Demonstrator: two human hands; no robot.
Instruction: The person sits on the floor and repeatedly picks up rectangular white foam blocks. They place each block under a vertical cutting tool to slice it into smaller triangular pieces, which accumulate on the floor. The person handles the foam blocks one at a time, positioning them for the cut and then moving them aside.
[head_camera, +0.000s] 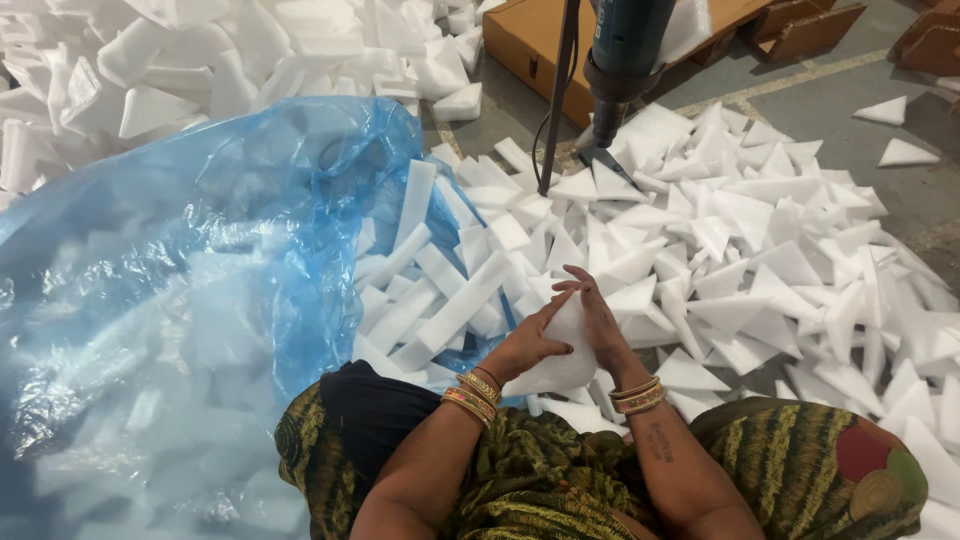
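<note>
Both hands press a white foam piece between them, just above the lap: the left hand lies flat against its left face, the right hand against its right, fingers closed on the foam and meeting over its top edge. Foam triangles cover the floor ahead; a blue plastic bag of foam strips sits to the left, a teal power tool hangs beyond.

The white foam piece is a flat, roughly triangular slab, standing tilted on edge with its point up, pressed between both palms, just above the pile of similar foam offcuts on the floor.
</note>
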